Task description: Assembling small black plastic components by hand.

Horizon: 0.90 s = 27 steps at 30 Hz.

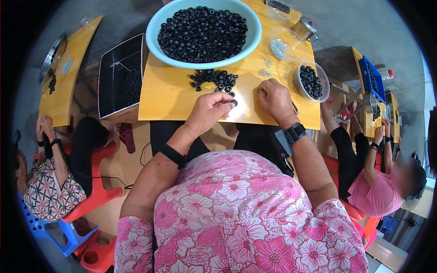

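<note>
My left hand (210, 110) is over the near edge of the yellow table (168, 98), its thumb and fingers pinching a small black ring-shaped piece (234, 103). To its right, my right hand (276, 101) rests closed on the tabletop; whatever its fingers hold, if anything, is hidden. A red-and-dark object (296, 108), perhaps a tool handle, shows partly beside the right wrist. Just beyond my left hand lies a loose pile of black ring-shaped pieces (223, 81). Right of my right hand stands a clear round tub (325, 94) holding more black pieces.
A big light-blue basin (256, 34) heaped with black pieces fills the table's far side. Small silvery parts (266, 72) lie near a clear tub (298, 45) and a metal mug (306, 28). Left stands an open box (108, 82). People sit at tables on both sides.
</note>
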### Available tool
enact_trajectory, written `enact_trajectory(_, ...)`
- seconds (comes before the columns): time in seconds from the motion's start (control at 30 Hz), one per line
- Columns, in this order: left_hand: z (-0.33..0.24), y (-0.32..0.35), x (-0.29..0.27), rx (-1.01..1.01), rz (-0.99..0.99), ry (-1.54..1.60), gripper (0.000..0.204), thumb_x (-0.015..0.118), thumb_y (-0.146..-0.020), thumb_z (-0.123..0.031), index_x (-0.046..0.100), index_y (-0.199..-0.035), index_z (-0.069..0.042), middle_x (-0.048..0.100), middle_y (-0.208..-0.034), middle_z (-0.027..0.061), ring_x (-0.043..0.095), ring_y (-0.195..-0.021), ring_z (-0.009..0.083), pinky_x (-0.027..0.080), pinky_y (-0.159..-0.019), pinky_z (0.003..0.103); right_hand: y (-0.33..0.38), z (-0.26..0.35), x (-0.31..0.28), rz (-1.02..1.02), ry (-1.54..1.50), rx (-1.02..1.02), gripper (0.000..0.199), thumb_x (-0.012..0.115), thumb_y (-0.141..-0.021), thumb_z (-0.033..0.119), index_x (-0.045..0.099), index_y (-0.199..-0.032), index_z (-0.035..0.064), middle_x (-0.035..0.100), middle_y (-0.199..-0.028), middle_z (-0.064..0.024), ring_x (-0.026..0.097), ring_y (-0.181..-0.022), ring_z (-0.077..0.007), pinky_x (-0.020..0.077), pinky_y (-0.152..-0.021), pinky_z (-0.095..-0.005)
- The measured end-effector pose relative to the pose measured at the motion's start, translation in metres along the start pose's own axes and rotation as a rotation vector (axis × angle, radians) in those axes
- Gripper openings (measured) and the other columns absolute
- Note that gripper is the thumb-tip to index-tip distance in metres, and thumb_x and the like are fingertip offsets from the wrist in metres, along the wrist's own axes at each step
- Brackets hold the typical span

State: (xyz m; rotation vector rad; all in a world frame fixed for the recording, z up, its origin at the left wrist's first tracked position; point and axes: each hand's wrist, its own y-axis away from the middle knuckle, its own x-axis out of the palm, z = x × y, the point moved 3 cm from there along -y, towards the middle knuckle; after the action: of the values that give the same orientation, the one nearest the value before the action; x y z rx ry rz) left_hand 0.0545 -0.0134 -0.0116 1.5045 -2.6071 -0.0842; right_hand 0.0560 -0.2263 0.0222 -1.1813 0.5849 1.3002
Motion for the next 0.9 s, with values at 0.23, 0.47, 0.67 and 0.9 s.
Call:
enact_trajectory(0.23, -0.002, 0.002, -0.003, 0.003, -0.004, 0.047, 0.018, 0.062, -0.092, -0.012, 0.065, -0.103, 0.002, 0.064, -0.088, 0.0012, 0.059, -0.075, 0.0054, 0.052, -0.068, 0.021, 0.015, 0.018, 0.016, 0.096, -0.625, 0.261, 0.012, 0.069, -0.076, 0.007, 0.067, -0.086, 0.0000, 0.068, -0.078, -0.0133, 0.066, -0.068, -0.0203, 0.0523, -0.065, -0.0296)
enact_trajectory(0.47, -0.002, 0.001, -0.001, -0.006, -0.012, 0.065, 0.014, 0.061, -0.093, -0.012, 0.065, -0.101, 0.000, 0.063, -0.089, -0.0007, 0.058, -0.078, 0.0047, 0.051, -0.070, 0.021, 0.018, 0.034, 0.023, 0.111, -0.909, 0.299, 0.006, 0.067, -0.078, 0.002, 0.067, -0.084, 0.0003, 0.065, -0.074, -0.0050, 0.060, -0.067, -0.0087, 0.0493, -0.061, -0.0235)
enact_trajectory(0.67, -0.005, 0.001, 0.000, 0.017, -0.012, 0.033, 0.011, 0.062, -0.093, -0.010, 0.064, -0.097, 0.000, 0.062, -0.086, -0.0011, 0.058, -0.076, 0.0048, 0.051, -0.069, 0.021, 0.008, 0.049, 0.008, 0.038, -0.618, 0.056, 0.007, 0.065, -0.075, 0.001, 0.065, -0.082, 0.0015, 0.063, -0.075, -0.0118, 0.062, -0.067, -0.0227, 0.0504, -0.062, -0.0306)
enact_trajectory(0.9, -0.002, 0.001, -0.002, -0.058, -0.046, 0.020, 0.011, 0.062, -0.093, -0.010, 0.064, -0.098, 0.000, 0.063, -0.084, -0.0005, 0.059, -0.073, 0.0056, 0.051, -0.067, 0.021, 0.005, 0.066, -0.005, 0.021, -0.409, -0.079, 0.008, 0.064, -0.074, -0.001, 0.065, -0.082, 0.0026, 0.063, -0.076, -0.0145, 0.062, -0.072, -0.0308, 0.0513, -0.065, -0.0361)
